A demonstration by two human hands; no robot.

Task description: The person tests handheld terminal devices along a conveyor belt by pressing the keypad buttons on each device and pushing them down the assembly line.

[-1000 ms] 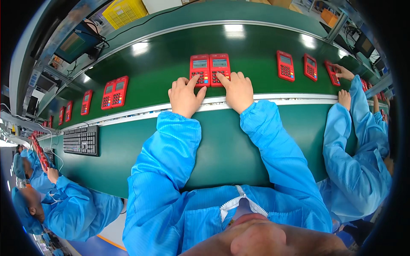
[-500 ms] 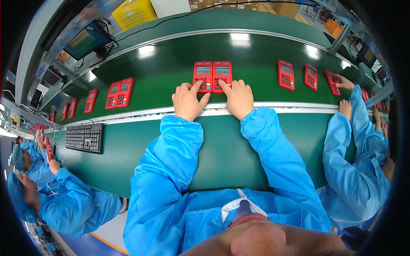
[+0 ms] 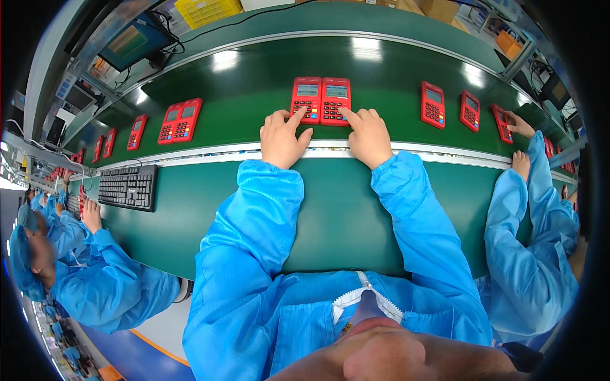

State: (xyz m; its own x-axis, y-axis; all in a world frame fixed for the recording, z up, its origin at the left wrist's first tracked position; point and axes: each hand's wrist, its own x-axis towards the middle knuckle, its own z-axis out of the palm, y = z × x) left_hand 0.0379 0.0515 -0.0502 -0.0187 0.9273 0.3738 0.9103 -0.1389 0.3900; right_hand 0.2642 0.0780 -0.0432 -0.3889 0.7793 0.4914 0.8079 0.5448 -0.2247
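Two red handheld card terminals lie side by side on the green bench, screens lit and keypads toward me. My left hand [image 3: 283, 138] has its index fingertip on the keypad of the left terminal [image 3: 307, 86]. The thumb of that hand is spread away below the terminal. Over the lower right side of the right terminal [image 3: 336, 87], my right hand [image 3: 369, 136] stretches its index finger to the right-hand keys. Both hands are open and grip nothing.
More red terminals lie in a row, including a touching pair [image 3: 180, 122] at left and a single one [image 3: 433, 105] at right. A black keyboard [image 3: 128, 188] sits at left. Co-workers' hands [image 3: 520, 125] work at both sides. A metal rail [image 3: 222, 156] crosses the bench.
My right index finger has shifted from the left keys to the right keys of its terminal. My left index finger stays on its keypad. The whole view has shifted slightly.
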